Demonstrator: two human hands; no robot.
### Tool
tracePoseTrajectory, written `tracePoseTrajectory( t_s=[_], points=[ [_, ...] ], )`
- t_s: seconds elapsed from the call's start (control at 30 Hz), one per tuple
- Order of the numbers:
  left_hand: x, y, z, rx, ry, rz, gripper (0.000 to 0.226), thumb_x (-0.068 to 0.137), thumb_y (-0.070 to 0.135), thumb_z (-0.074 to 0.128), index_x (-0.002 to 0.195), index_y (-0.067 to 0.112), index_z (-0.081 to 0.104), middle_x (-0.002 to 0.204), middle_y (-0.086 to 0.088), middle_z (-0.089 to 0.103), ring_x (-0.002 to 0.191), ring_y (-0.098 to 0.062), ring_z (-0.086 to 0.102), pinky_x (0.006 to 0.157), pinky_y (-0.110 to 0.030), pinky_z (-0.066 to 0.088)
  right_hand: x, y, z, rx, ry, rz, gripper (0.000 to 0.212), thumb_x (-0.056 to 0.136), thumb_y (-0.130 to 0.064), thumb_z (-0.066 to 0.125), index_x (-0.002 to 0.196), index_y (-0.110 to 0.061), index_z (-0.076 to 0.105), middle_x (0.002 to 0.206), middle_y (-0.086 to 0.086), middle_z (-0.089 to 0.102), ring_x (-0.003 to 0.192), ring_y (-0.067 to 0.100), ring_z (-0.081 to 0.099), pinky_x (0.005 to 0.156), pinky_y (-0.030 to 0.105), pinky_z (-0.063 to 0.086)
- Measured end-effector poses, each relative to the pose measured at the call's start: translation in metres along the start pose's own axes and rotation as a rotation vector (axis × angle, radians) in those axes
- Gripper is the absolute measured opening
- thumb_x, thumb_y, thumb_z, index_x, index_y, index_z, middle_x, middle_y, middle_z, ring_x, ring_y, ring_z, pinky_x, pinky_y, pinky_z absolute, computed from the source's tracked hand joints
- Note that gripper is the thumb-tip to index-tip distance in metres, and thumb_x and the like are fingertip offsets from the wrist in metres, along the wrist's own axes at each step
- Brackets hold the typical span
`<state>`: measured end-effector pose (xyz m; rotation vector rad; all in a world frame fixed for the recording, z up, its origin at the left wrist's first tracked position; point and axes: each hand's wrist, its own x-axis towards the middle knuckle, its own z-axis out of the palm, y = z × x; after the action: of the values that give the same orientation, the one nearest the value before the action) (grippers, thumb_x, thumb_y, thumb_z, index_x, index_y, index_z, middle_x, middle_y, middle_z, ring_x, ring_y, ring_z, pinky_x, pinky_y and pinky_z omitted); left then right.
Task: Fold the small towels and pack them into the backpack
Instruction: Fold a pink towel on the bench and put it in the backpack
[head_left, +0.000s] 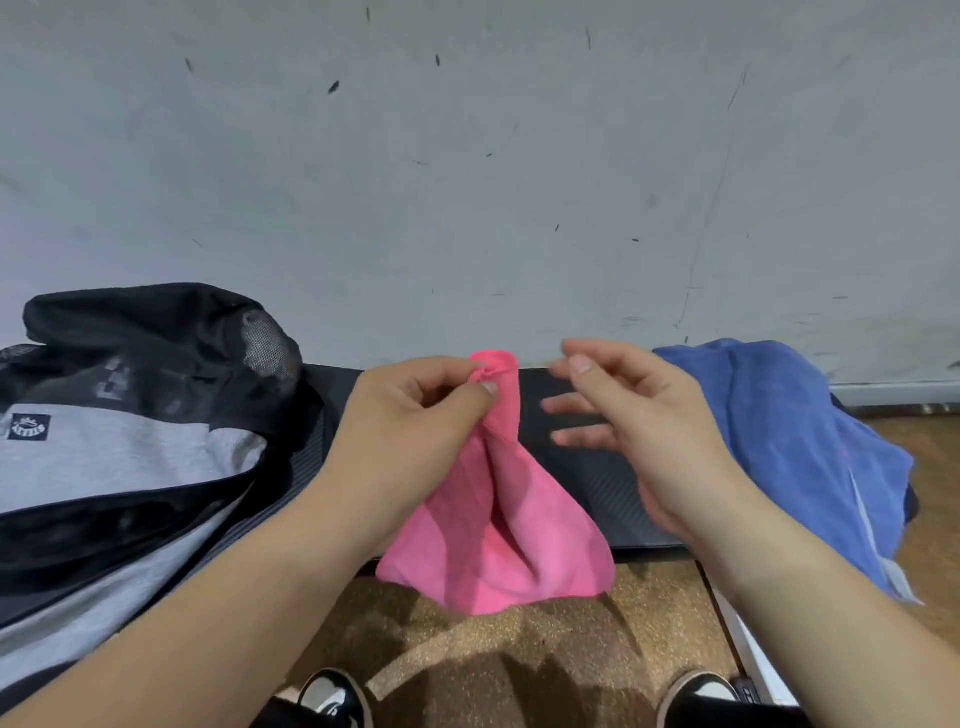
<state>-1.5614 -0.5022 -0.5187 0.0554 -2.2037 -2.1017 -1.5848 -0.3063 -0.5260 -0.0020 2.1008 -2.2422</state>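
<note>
A pink small towel (498, 525) hangs in the air in front of me, pinched by one corner between the thumb and fingers of my left hand (415, 415). My right hand (628, 415) hovers just right of that corner with its fingers spread and relaxed, holding nothing. A blue towel (789, 431) lies crumpled at the right on the dark mat. The black and grey backpack (130, 452) lies at the left on the same mat, its top flap up.
A dark ribbed mat (592, 467) runs along a scuffed grey wall (467, 182). Brown speckled floor (519, 639) is in front. My two shoes (337, 696) show at the bottom edge. A white strip (748, 654) lies at the lower right.
</note>
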Motion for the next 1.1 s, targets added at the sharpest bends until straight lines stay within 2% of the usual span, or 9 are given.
tracePoseTrajectory(
  t_s=[0.1, 0.17, 0.27, 0.47, 0.67, 0.77, 0.87, 0.93, 1.1],
  points=[
    [-0.005, 0.016, -0.005, -0.204, -0.096, -0.070, 0.009, 0.082, 0.011, 0.073, 0.080, 0.013, 0.081, 0.077, -0.013, 0.064, 0.072, -0.021, 0.054, 0.067, -0.032, 0.041, 0.008, 0.006, -0.013, -0.031, -0.165, 0.061, 0.072, 0.074, -0.032, 0.086, 0.141, -0.021, 0.060, 0.136, 0.005, 0.068, 0.121, 0.018, 0.067, 0.105, 0.038, 0.053],
    [-0.009, 0.029, -0.010, -0.304, -0.232, -0.081, 0.010, 0.073, 0.016, 0.073, 0.081, 0.015, 0.078, 0.079, -0.013, 0.058, 0.075, -0.025, 0.048, 0.066, -0.035, 0.037, 0.006, 0.007, -0.019, 0.106, -0.402, 0.105, 0.067, 0.079, -0.027, 0.086, 0.138, -0.008, 0.061, 0.137, 0.013, 0.067, 0.129, 0.027, 0.063, 0.111, 0.041, 0.049],
    [-0.011, 0.039, -0.018, -0.295, -0.269, -0.058, 0.012, 0.080, 0.016, 0.065, 0.082, 0.019, 0.077, 0.072, -0.005, 0.057, 0.067, -0.017, 0.048, 0.060, -0.032, 0.035, -0.001, -0.002, -0.023, 0.275, -0.550, 0.098, 0.059, 0.075, -0.030, 0.090, 0.125, -0.005, 0.072, 0.122, 0.012, 0.074, 0.114, 0.024, 0.069, 0.098, 0.034, 0.056],
    [-0.005, 0.032, -0.026, -0.131, -0.171, 0.079, 0.013, 0.099, 0.016, 0.065, 0.095, 0.023, 0.075, 0.077, -0.008, 0.062, 0.070, -0.019, 0.054, 0.068, -0.035, 0.045, -0.017, -0.020, -0.017, 0.222, -0.310, -0.081, 0.031, 0.083, -0.029, 0.072, 0.108, -0.012, 0.079, 0.110, 0.008, 0.078, 0.103, 0.018, 0.072, 0.089, 0.029, 0.059],
    [-0.015, 0.029, -0.024, 0.086, -0.182, 0.172, 0.022, 0.107, 0.017, 0.054, 0.104, 0.028, 0.072, 0.078, -0.008, 0.064, 0.072, -0.023, 0.055, 0.072, -0.044, 0.047, -0.039, -0.035, -0.025, -0.231, -0.149, -0.361, 0.022, 0.095, -0.032, 0.060, 0.099, -0.016, 0.075, 0.086, -0.012, 0.072, 0.082, 0.000, 0.064, 0.077, 0.016, 0.052],
    [-0.016, 0.028, -0.023, 0.110, -0.215, 0.155, 0.017, 0.107, 0.019, 0.055, 0.108, 0.023, 0.071, 0.076, -0.011, 0.063, 0.067, -0.022, 0.054, 0.061, -0.035, 0.046, -0.045, -0.036, -0.028, -0.217, -0.148, -0.311, 0.026, 0.096, -0.034, 0.058, 0.101, -0.014, 0.075, 0.090, -0.008, 0.074, 0.085, 0.002, 0.067, 0.077, 0.018, 0.054],
    [-0.017, 0.033, -0.023, 0.067, -0.289, 0.090, 0.017, 0.100, 0.027, 0.060, 0.108, 0.018, 0.072, 0.077, -0.026, 0.059, 0.065, -0.024, 0.054, 0.054, -0.029, 0.045, -0.043, -0.033, -0.028, 0.049, -0.195, -0.122, 0.030, 0.098, -0.030, 0.057, 0.111, -0.006, 0.070, 0.101, 0.005, 0.078, 0.094, 0.013, 0.073, 0.079, 0.025, 0.059],
    [-0.016, 0.032, -0.022, 0.017, -0.308, 0.023, 0.016, 0.097, 0.029, 0.062, 0.102, 0.020, 0.074, 0.077, -0.024, 0.059, 0.061, -0.024, 0.053, 0.051, -0.027, 0.043, -0.039, -0.031, -0.029, 0.153, -0.188, -0.004, 0.028, 0.100, -0.029, 0.057, 0.109, -0.005, 0.067, 0.094, 0.007, 0.075, 0.085, 0.015, 0.073, 0.073, 0.026, 0.060],
    [0.013, 0.008, -0.016, 0.076, -0.295, -0.119, 0.017, 0.105, 0.019, 0.061, 0.095, 0.020, 0.074, 0.080, -0.015, 0.066, 0.063, -0.026, 0.056, 0.053, -0.030, 0.049, -0.008, -0.008, -0.033, -0.012, -0.026, 0.098, 0.029, 0.099, -0.030, 0.068, 0.108, -0.002, 0.067, 0.091, 0.012, 0.073, 0.083, 0.021, 0.069, 0.077, 0.038, 0.057]
  ],
)
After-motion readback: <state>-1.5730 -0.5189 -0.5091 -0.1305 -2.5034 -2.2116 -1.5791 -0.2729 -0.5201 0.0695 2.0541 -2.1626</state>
